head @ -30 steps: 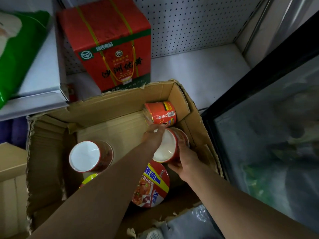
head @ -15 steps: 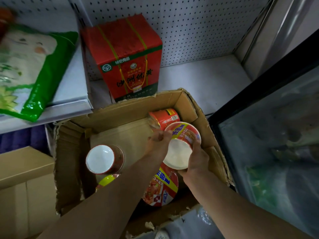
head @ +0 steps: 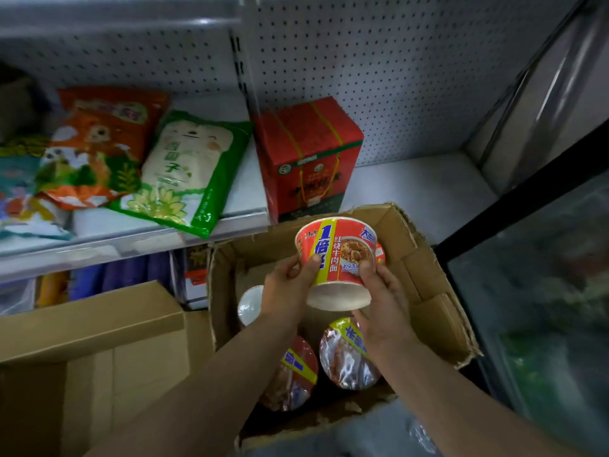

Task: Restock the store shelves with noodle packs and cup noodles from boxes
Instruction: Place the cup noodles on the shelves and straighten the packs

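Now, at centre frame, I hold a red cup [head: 339, 258] of noodles in both hands above the open box [head: 425, 258]. My left hand [head: 288, 291] wraps its side from the left, thumb pressed on the yellow label; my right hand [head: 384, 301] grips it from the right, thumb on the printed front and fingers curled under its pale base. The cup tilts, its wide end up and away from me, clear of the box.

Below my wrists, in the lower middle of the frame, two more cups [head: 346, 357] lie on their sides in the box, foil lids showing. A third [head: 250, 303], white base toward me, sits at the box's left wall, partly hidden by my left arm. A sliver of a red one shows behind the held cup.

Just beyond the box, a red carton [head: 309, 159] stands on the low shelf [head: 418, 189] against the pegboard. At left, a green bag [head: 188, 173] and an orange bag [head: 99, 143] lie on a higher shelf. A closed brown carton [head: 92, 324] fills the lower left, and a glass case [head: 534, 291] the right edge.
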Available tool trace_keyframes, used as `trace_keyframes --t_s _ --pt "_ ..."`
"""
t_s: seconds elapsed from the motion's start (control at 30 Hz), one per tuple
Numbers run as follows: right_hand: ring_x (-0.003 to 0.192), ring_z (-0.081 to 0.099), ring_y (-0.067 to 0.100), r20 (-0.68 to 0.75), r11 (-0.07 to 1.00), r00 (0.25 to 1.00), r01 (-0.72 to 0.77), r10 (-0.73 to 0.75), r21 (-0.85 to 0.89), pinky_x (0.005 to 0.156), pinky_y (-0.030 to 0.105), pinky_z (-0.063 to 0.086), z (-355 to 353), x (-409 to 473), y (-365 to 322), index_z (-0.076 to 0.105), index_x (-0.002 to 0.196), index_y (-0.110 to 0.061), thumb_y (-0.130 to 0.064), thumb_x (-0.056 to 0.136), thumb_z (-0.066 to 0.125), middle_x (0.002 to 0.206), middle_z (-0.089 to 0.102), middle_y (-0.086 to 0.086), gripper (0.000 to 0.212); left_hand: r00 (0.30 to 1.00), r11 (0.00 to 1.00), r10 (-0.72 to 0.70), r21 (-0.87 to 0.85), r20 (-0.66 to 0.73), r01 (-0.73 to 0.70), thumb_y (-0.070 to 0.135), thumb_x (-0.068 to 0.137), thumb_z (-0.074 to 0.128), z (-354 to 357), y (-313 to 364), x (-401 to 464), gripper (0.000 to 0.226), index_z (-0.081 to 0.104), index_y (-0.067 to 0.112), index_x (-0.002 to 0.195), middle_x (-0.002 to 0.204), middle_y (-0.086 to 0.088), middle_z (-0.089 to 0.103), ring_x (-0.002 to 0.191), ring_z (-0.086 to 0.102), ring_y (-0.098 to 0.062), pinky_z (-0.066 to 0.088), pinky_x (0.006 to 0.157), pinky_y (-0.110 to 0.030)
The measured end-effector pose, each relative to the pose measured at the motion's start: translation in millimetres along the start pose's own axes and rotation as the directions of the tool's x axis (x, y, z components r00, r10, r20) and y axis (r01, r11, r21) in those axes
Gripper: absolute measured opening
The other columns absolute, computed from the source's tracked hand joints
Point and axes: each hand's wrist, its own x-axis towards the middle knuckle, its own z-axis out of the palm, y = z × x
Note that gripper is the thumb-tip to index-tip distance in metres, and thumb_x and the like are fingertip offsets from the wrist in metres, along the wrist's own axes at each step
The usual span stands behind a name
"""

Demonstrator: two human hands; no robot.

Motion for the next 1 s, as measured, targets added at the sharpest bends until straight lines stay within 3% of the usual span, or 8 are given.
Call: trace_keyframes --t_s 0.17,0.27,0.37,0.6,0.67,0.73,0.9,1.0 --pt "0.11 0.07 0.022 0.112 0.998 0.992 0.056 -0.056 -0.003 0.097 0.043 0.056 33 -44 2 0.058 0.133 -0.029 -0.033 0.082 0.079 0.125 0.07 0.002 0.056 0.999 0.992 0.041 -0.122 -0.013 -0.042 0.043 0.078 0.084 -47 20 -26 0.049 0.067 0.022 0.119 0.102 0.002 0.077 0.095 0.074 -0.017 0.058 0.091 -0.042" --pt "0.105 0.073 0.02 0.158 0.996 0.983 0.095 -0.093 0.0 0.088 0.037 0.059 61 -76 2 0.059 0.132 -0.024 -0.027 0.085 0.077 0.121 0.071 0.004 0.051 0.998 0.983 0.069 -0.171 -0.006 -0.069 0.035 0.082 0.078 -84 36 -48 0.04 0.067 0.022 0.118 0.107 -0.001 0.075 0.093 0.074 -0.015 0.059 0.084 -0.035" --pt "0.107 0.072 0.022 0.198 0.992 0.974 0.12 -0.112 -0.029 0.093 0.044 0.058 90 -104 6 0.057 0.135 -0.023 -0.027 0.085 0.078 0.125 0.07 0.005 0.055 0.997 0.975 0.08 -0.211 0.016 -0.075 0.04 0.077 0.08 -123 50 -63 0.05 0.064 0.025 0.121 0.113 -0.003 0.074 0.101 0.073 -0.021 0.058 0.091 -0.043" --pt "0.11 0.07 0.022 0.38 0.978 0.919 0.163 -0.103 -0.13 0.099 0.045 0.055 157 -169 5 0.059 0.133 -0.022 -0.024 0.087 0.076 0.124 0.071 0.005 0.049 0.989 0.958 0.097 -0.259 -0.108 -0.122 0.037 0.072 0.085 -214 89 -114 0.059 0.06 0.021 0.123 0.111 -0.005 0.074 0.094 0.074 -0.02 0.058 0.072 -0.033" --pt "0.106 0.072 0.017 0.456 0.97 0.885 0.182 -0.091 -0.159 0.09 0.037 0.058 178 -191 4 0.058 0.134 -0.022 -0.023 0.089 0.073 0.123 0.071 0.003 0.047 0.982 0.95 0.105 -0.275 -0.158 -0.146 0.043 0.065 0.086 -240 100 -132 0.067 0.061 0.02 0.123 0.108 -0.003 0.075 0.092 0.074 -0.017 0.056 0.071 -0.029" --pt "0.102 0.072 0.012 0.521 0.962 0.85 0.198 -0.075 -0.185 0.086 0.033 0.057 195 -208 4 0.059 0.133 -0.025 -0.025 0.089 0.073 0.123 0.071 0.0 0.046 0.976 0.944 0.111 -0.287 -0.19 -0.163 0.038 0.073 0.083 -262 109 -149 0.056 0.062 0.018 0.121 0.105 -0.002 0.076 0.085 0.073 -0.011 0.053 0.067 -0.025" --pt "0.096 0.073 0.006 0.682 0.949 0.731 0.222 -0.009 -0.225 0.082 0.03 0.055 243 -255 6 0.059 0.133 -0.026 -0.028 0.087 0.074 0.118 0.073 -0.005 0.048 0.933 0.915 0.132 -0.322 -0.333 -0.244 0.05 0.05 0.091 -320 131 -196 0.093 0.059 0.014 0.13 0.113 -0.006 0.075 0.102 0.071 -0.022 0.054 0.096 -0.04" --pt "0.104 0.072 0.011 0.765 0.94 0.644 0.247 0.023 -0.235 0.087 0.034 0.056 264 -281 3 0.059 0.133 -0.03 -0.033 0.081 0.077 0.123 0.071 -0.003 0.055 0.902 0.902 0.154 -0.315 -0.403 -0.295 0.053 0.053 0.093 -341 142 -227 0.095 0.059 0.013 0.132 0.112 -0.004 0.075 0.1 0.074 -0.018 0.057 0.092 -0.035"
